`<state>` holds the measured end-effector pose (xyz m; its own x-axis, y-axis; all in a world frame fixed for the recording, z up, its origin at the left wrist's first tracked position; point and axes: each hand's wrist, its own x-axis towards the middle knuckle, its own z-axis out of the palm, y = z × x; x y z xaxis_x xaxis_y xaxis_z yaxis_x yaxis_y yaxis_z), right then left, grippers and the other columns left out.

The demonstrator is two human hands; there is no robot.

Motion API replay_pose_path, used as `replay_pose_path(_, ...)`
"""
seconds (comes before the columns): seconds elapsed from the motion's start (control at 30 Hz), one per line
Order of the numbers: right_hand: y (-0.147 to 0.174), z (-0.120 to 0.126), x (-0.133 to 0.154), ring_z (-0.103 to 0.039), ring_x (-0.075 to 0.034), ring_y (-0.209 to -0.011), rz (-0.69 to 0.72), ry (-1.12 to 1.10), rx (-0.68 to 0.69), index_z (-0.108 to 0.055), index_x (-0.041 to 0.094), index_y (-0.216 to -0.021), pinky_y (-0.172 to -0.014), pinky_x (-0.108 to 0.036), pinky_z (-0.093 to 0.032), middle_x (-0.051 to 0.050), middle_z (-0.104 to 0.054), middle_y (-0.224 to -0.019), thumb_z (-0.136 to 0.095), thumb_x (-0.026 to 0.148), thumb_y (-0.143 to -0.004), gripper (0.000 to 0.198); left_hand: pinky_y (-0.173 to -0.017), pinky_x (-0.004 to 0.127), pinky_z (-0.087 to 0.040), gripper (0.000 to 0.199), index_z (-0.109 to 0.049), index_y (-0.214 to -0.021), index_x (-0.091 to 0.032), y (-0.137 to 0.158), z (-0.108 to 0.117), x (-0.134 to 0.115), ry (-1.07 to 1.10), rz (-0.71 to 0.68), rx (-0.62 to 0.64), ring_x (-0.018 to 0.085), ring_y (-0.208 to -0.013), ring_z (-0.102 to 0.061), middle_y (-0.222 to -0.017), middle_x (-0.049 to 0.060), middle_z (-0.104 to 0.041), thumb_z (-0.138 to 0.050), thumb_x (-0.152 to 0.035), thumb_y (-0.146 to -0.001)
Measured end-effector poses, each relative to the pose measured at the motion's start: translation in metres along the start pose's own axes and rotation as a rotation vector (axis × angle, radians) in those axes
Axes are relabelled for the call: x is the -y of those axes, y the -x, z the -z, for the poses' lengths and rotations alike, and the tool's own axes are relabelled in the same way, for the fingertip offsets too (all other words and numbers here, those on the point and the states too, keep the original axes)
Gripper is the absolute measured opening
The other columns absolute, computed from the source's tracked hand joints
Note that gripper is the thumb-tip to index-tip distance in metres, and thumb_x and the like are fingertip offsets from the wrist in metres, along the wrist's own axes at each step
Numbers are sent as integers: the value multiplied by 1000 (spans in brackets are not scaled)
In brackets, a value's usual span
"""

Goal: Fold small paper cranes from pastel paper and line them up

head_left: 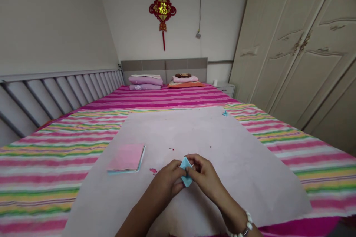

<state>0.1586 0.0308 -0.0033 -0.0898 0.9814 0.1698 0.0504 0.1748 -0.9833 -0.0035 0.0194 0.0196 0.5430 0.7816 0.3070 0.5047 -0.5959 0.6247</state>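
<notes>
A small piece of folded light-blue origami paper [186, 182] is held between my two hands, above the pale sheet [244, 177]. My left hand [170, 177] pinches its left side with thumb and fingers. From the right, my right hand [204, 174] grips it, the thumb pressed on its front face and the fingers behind. The folded paper has a pointed top and a pointed bottom; its middle is partly covered by the thumbs. A white bead bracelet [248, 222] circles my right wrist.
Left of my hands lies a stack of square paper [126, 157], pink on top. A small blue folded paper piece [225, 113] rests at the sheet's far right corner. A pink scrap [153, 170] and a tiny red-tipped stick [171, 149] lie nearby. A bed rail [63, 74] runs along the left.
</notes>
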Motion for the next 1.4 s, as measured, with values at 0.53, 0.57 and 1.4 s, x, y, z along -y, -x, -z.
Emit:
replay_pose_path(0.53, 10, 8, 7, -38, -8, -52, -29, -173, 228, -67, 16, -96, -51, -21, -31, 7, -47, -57, -81, 34, -62, 40, -63, 24, -42, 7, -59, -69, -16, -4, 1, -5, 294, 139, -187, 14, -69, -53, -73, 0, -58, -64, -12, -72)
replay_pose_path(0.57, 9, 7, 5, -39, -8, -52, -57, -221, 239, -67, 16, -94, -51, -21, -32, 6, -49, -58, -81, 33, -61, 40, -62, 24, -41, 6, -58, -71, -16, -4, 0, -4, 324, 171, -197, 14, -68, -53, -72, 0, -57, -64, -13, -72)
replay_pose_path(1.4, 13, -5, 1, -55, -11, -46, -140, -261, 166, -63, 15, -61, -51, -22, -42, 2, -61, -49, -78, 41, -63, 30, -57, 23, -37, 26, -55, -62, -16, -9, -1, -8, 682, 378, -210, 12, -58, -47, -58, -4, -50, -66, -37, -73)
